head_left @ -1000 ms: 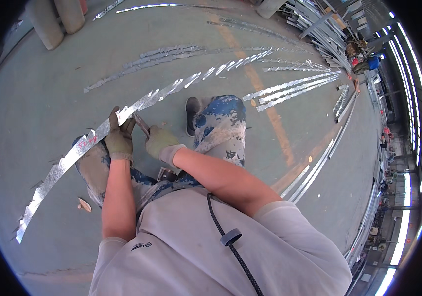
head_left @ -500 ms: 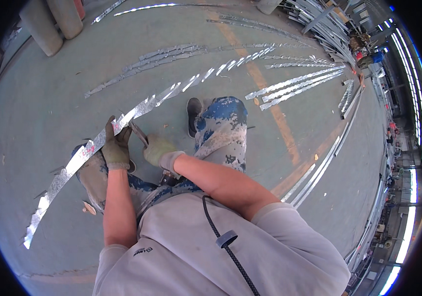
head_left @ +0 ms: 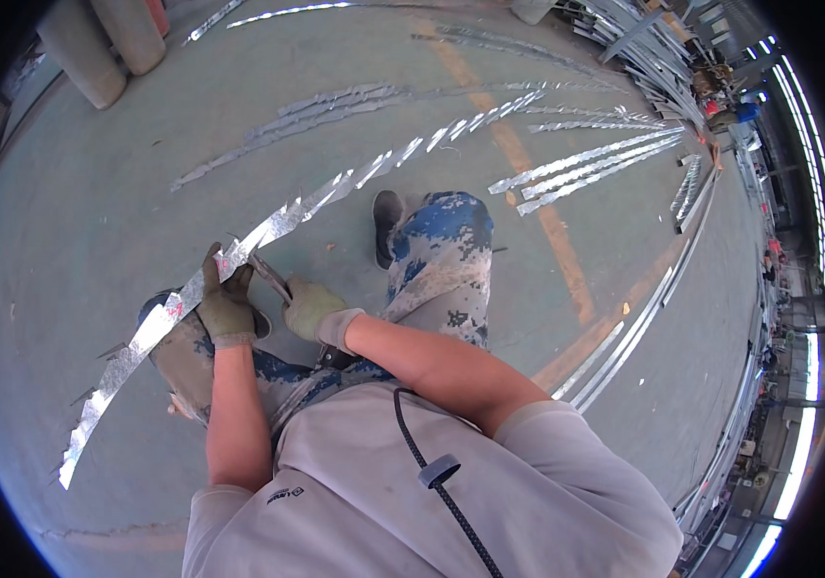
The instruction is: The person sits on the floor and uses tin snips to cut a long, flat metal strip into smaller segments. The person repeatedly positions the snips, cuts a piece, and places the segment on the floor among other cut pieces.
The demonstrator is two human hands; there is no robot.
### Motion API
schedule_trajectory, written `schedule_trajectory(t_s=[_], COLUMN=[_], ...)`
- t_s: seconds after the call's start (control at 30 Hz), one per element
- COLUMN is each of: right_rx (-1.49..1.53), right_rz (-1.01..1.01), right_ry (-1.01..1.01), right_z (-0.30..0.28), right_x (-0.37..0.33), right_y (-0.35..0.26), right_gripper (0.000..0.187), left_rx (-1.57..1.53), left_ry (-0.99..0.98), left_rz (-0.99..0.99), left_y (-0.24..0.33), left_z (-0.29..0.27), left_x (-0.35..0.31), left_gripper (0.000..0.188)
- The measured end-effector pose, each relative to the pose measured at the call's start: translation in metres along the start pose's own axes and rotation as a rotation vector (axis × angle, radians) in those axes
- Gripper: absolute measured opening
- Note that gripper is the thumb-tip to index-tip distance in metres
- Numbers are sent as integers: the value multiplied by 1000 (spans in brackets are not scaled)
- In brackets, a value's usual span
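Observation:
A long shiny metal strip (head_left: 149,330) with notched, tab-like edges and red marks runs slantwise across my view, from the near left to the far middle. My left hand (head_left: 227,316), in a dull green glove, is closed round it over my left knee, thumb and fingers on either side. In my gloved right hand (head_left: 314,306) is a grey metal hand tool (head_left: 272,277) that looks like pliers or snips. Its tip reaches the strip's edge just beyond my left hand. Whether its jaws are on a tab cannot be made out.
More notched strips (head_left: 326,108) lie on the green floor ahead, with bright strips (head_left: 586,173) to the right. Long rails (head_left: 625,342) stretch along the right side. A metal pile (head_left: 639,53) is at the far right; thick grey cylinders (head_left: 85,58) stand far left.
The strip and both gloved hands have shifted slightly nearer to me. My left hand keeps its grip, and the tool stays in my right hand. The view has moved a little.

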State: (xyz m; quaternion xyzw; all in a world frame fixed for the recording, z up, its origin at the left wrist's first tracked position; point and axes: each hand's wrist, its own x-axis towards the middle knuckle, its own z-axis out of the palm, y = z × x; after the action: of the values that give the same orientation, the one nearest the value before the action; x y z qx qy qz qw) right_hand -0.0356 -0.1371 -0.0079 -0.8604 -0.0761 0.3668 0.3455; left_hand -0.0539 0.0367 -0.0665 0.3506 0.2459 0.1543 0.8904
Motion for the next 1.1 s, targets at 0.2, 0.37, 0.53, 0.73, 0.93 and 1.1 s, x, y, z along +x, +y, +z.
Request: schedule_trajectory(t_s=[0.2, 0.37, 0.53, 0.73, 0.93, 1.1], right_rx=[47, 144, -9, -522, -1078, -785], right_rz=[-40, -67, -40, -225, -689, -348], right_ry=[-7, 24, 13, -155, -571, -513], right_z=[15, 17, -1, -6, 58, 70], right_x=[3, 1, -7, 30, 71, 60], right_y=[3, 16, 6, 46, 104, 89], right_gripper=[36, 36, 36, 30, 29, 28], left_rx=[20, 376, 414, 330, 189, 341], left_ry=[10, -45, -82, -29, 62, 71], left_rz=[16, 117, 109, 45, -37, 3], left_y=[0, 0, -7, -3, 4, 14], left_z=[-12, -5, -29, -26, -22, 6], left_x=[3, -7, 6, 10, 10, -4], left_gripper=[41, 38, 40, 37, 41, 43])
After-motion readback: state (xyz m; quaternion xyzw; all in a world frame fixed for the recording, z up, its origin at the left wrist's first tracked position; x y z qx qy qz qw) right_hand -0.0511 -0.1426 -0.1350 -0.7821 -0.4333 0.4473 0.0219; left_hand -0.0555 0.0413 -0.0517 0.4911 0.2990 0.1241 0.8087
